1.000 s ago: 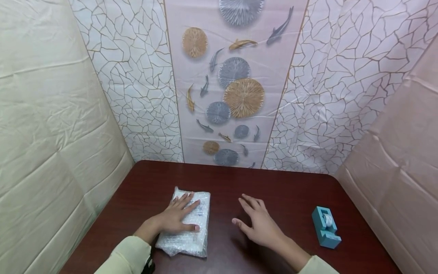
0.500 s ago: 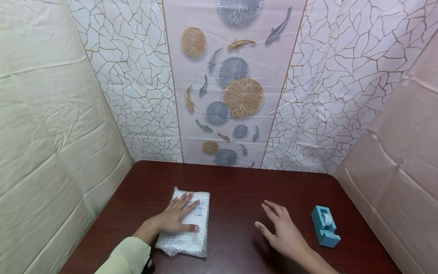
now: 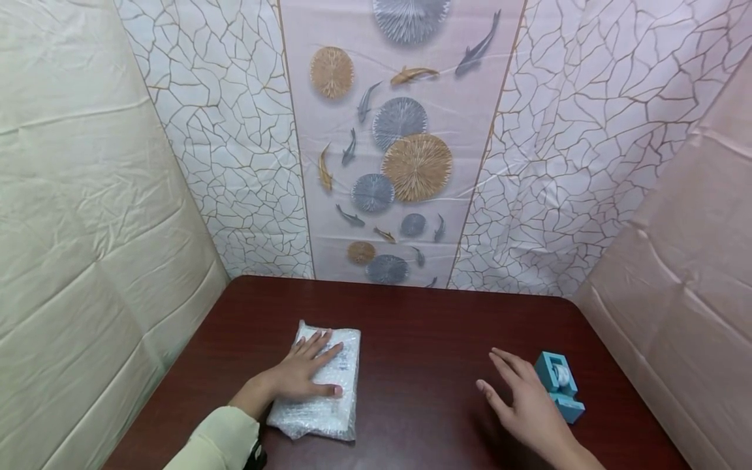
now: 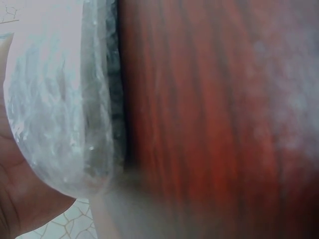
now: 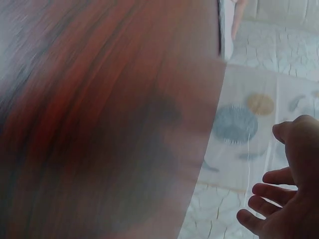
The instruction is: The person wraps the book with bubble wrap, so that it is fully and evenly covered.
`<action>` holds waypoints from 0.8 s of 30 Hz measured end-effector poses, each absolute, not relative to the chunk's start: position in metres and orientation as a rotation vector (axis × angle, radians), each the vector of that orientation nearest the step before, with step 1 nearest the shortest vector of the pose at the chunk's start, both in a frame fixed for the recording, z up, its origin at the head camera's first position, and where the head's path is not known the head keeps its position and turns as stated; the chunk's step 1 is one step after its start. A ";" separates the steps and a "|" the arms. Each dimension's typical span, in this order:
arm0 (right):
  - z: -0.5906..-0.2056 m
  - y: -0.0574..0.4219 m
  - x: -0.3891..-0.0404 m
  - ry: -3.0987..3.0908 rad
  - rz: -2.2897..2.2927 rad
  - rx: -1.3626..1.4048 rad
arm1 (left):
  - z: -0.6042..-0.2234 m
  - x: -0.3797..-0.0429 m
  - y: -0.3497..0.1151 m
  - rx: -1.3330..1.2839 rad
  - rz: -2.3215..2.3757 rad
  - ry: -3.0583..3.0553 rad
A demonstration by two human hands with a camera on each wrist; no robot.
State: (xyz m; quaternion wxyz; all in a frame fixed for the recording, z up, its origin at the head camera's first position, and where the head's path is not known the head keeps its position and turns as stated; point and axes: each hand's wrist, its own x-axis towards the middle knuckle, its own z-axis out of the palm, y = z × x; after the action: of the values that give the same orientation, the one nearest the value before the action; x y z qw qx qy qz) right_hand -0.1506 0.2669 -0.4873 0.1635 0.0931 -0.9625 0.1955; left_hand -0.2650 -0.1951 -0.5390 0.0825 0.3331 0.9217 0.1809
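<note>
A flat white package in bubble wrap [image 3: 343, 375] lies on the left part of the table. Spread fingers of my left hand [image 3: 299, 375] rest flat on top of it. In the left wrist view the bubble-wrapped package [image 4: 55, 99] stands out large beside the palm. My right hand [image 3: 525, 405] hovers over the right part of the table, holding nothing, its fingers loosely extended. Just beyond it sits a blue tape dispenser [image 3: 553, 372] with a roll of clear tape, partly covered by that hand. The right wrist view shows the right hand [image 5: 289, 184] with its fingers apart.
The dark red wooden table [image 3: 411, 339] reaches back to a patterned cloth wall [image 3: 252, 130]. Pale cloth hangs along the left side [image 3: 88, 261] and the right side [image 3: 675, 274].
My right hand has moved rightward from near the table's middle to beside the tape dispenser, now overlapping it in view. The left hand and the package have stayed put.
</note>
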 end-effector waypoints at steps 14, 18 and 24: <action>-0.493 0.328 -0.137 -2.598 0.487 0.179 | -0.540 -0.263 -0.194 1.003 0.529 2.754; -0.491 0.343 -0.138 -2.666 0.496 0.065 | -0.538 -0.264 -0.194 0.991 0.535 2.757; -0.490 0.363 -0.140 -2.787 0.469 -0.102 | -0.540 -0.265 -0.193 0.971 0.526 2.760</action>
State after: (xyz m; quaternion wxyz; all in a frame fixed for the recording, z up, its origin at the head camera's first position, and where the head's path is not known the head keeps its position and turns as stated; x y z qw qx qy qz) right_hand -0.1405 0.3630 -0.4898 0.1560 -0.0355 -0.9734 0.1637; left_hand -0.2649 -0.1934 -0.5401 0.0845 0.3255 0.9251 0.1764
